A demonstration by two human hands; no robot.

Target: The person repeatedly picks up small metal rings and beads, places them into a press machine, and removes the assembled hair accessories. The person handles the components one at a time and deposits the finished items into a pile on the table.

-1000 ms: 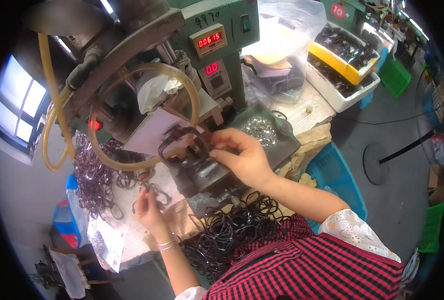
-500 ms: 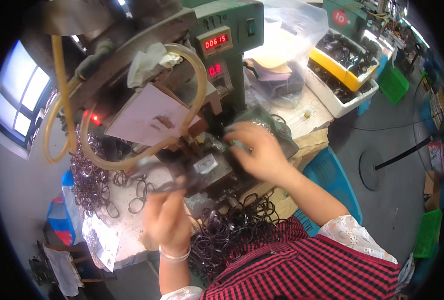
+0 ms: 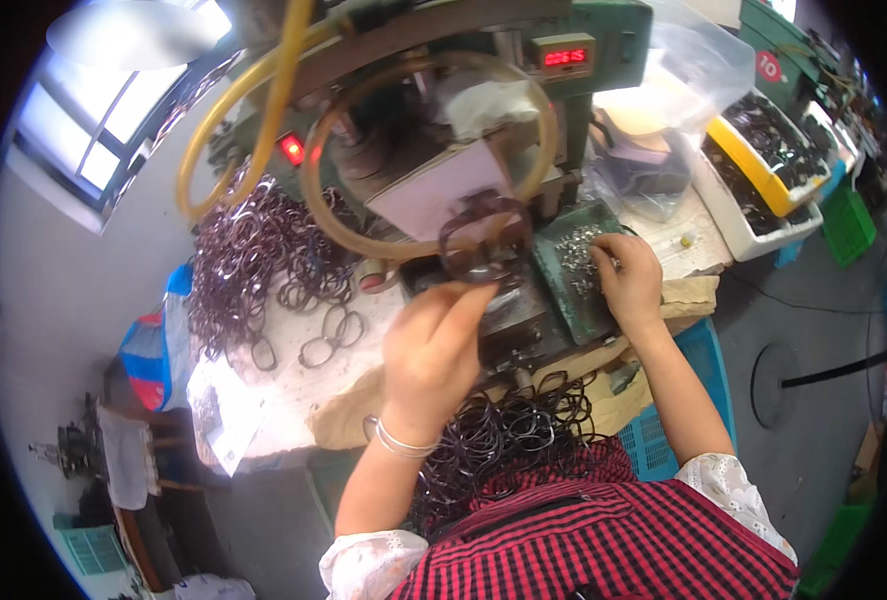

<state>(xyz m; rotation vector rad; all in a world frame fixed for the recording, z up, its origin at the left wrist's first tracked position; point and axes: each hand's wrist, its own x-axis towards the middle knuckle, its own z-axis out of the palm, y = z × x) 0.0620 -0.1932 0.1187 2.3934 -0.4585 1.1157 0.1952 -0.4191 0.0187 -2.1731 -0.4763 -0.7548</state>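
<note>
My left hand (image 3: 432, 345) pinches a dark eyeglass frame (image 3: 456, 255) by its lower edge, in front of the press. The frame is smeared by motion, and a pale card (image 3: 429, 200) stands behind it. Over to the right, my right hand (image 3: 632, 282) is at a green metal tray (image 3: 586, 318) that holds a heap of tiny shiny metal parts (image 3: 574, 252). Thumb and fingertips are drawn together at the edge of the heap; what lies between them is too small to name.
A green press (image 3: 619, 25) with a red lit display and a looping yellowish hose (image 3: 309, 190) stands ahead. Eyeglass frames are piled on the left of the table (image 3: 309, 400) and in my lap (image 3: 514, 425). At right are a blue basket (image 3: 709, 375) and a white foam box (image 3: 754, 240).
My right hand has moved from beside the press to the green tray of small parts. My left hand has come up and right with the eyeglass frame. The whole view has shifted.
</note>
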